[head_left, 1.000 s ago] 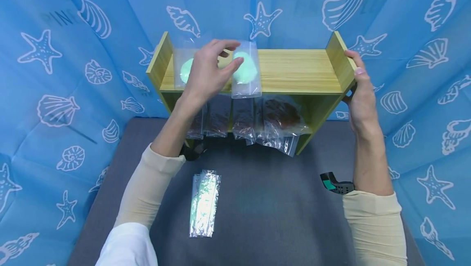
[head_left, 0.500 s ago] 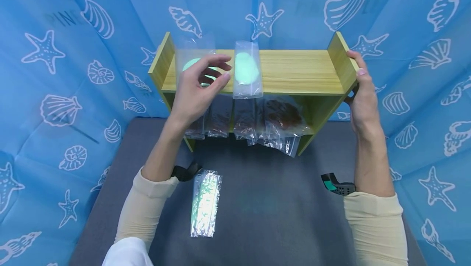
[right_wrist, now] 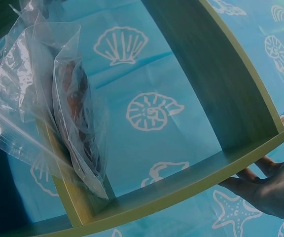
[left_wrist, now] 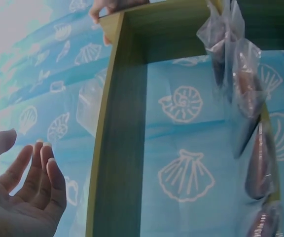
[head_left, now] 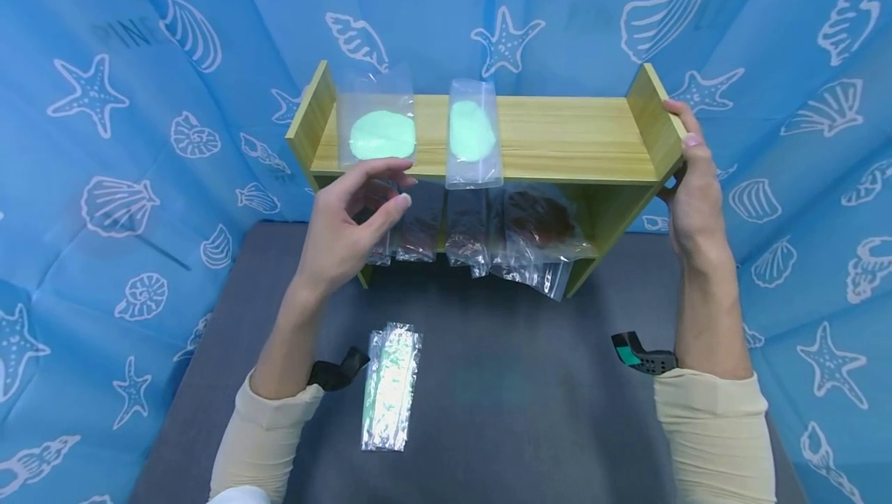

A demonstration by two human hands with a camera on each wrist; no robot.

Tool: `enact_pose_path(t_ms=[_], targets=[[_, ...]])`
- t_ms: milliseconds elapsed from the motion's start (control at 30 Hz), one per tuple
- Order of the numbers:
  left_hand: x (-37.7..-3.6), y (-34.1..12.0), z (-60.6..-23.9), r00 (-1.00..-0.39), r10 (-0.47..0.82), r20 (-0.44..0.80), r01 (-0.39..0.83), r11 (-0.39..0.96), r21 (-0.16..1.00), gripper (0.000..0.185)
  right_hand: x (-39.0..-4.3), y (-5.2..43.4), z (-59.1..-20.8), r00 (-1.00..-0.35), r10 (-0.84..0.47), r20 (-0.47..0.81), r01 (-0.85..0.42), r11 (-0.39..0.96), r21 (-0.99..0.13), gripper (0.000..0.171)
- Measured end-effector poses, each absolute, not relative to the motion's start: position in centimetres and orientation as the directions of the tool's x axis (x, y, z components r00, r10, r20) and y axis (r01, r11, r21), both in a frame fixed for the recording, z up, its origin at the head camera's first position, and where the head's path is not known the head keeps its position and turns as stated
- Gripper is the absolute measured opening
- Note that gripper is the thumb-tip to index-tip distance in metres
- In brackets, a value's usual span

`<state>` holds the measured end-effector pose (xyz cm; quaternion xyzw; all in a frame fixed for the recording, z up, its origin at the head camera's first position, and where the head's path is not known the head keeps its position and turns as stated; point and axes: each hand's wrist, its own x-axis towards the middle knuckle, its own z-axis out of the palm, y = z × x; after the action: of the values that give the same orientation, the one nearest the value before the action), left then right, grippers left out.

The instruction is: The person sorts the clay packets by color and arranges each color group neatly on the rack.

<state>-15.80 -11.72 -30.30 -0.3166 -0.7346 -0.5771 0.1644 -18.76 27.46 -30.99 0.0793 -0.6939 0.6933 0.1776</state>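
A small two-tier wooden shelf [head_left: 571, 140] stands on the table in the head view. My right hand [head_left: 697, 202] grips its right side panel at the upper edge; the right wrist view shows that hand [right_wrist: 275, 190] against the panel's outer face. Loosely curled, my left hand [head_left: 341, 229] is in front of the shelf's left part with nothing in it, as the left wrist view also shows [left_wrist: 28, 192]. Just above its fingers, a clear bag with a pale green round content [head_left: 382, 135] stands on the top tier. A narrower similar bag [head_left: 472, 132] stands to its right.
Several clear bags with dark reddish-brown contents [head_left: 540, 217] line the lower tier, some overhanging its front. Flat shiny packets [head_left: 392, 388] lie on the grey table [head_left: 516, 411]. A blue shell-patterned curtain [head_left: 557, 16] hangs behind and at both sides.
My left hand has drawn back from between the two green bags, down and left to below the top tier, uncovering the left bag. The right hand stays on the shelf's side.
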Motion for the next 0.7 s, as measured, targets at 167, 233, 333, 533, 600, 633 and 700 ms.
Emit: enact_pose_path(t_ms=[167, 233, 333, 533, 600, 633, 700], targets=[[-14.6, -12.2, -31.5, -0.763, 0.265, 0.589, 0.635, 0.139, 0.76, 0.039, -18.7, 27.5, -31.0, -0.922, 0.135, 0.362, -0.362, 0.025, -0.932, 0.049], [-14.1, -12.4, -32.1, -0.771, 0.263, 0.58, 0.627, 0.15, 0.765, 0.039, -18.7, 27.4, -31.0, -0.921, 0.136, 0.365, -0.365, 0.026, -0.931, 0.049], [-13.5, -12.6, -33.0, -0.781, 0.261, 0.567, 0.614, 0.156, 0.774, 0.04, -18.7, 27.4, -31.0, -0.921, 0.135, 0.366, -0.366, 0.026, -0.93, 0.049], [-12.2, -13.0, -34.9, -0.802, 0.256, 0.54, 0.587, 0.17, 0.792, 0.041, -18.7, 27.4, -31.0, -0.927, 0.136, 0.349, -0.352, 0.003, -0.936, 0.048], [-11.9, -13.2, -35.6, -0.808, 0.257, 0.529, 0.578, 0.175, 0.797, 0.041, -18.7, 27.4, -31.0, -0.928, 0.136, 0.347, -0.351, -0.004, -0.936, 0.048], [-11.7, -13.3, -36.0, -0.813, 0.256, 0.523, 0.571, 0.176, 0.802, 0.042, -18.7, 27.4, -31.0, -0.928, 0.135, 0.348, -0.352, -0.006, -0.936, 0.048], [-11.4, -13.6, -36.7, -0.821, 0.252, 0.512, 0.56, 0.178, 0.809, 0.042, -18.8, 27.3, -30.9, -0.927, 0.131, 0.352, -0.355, -0.007, -0.935, 0.049]])
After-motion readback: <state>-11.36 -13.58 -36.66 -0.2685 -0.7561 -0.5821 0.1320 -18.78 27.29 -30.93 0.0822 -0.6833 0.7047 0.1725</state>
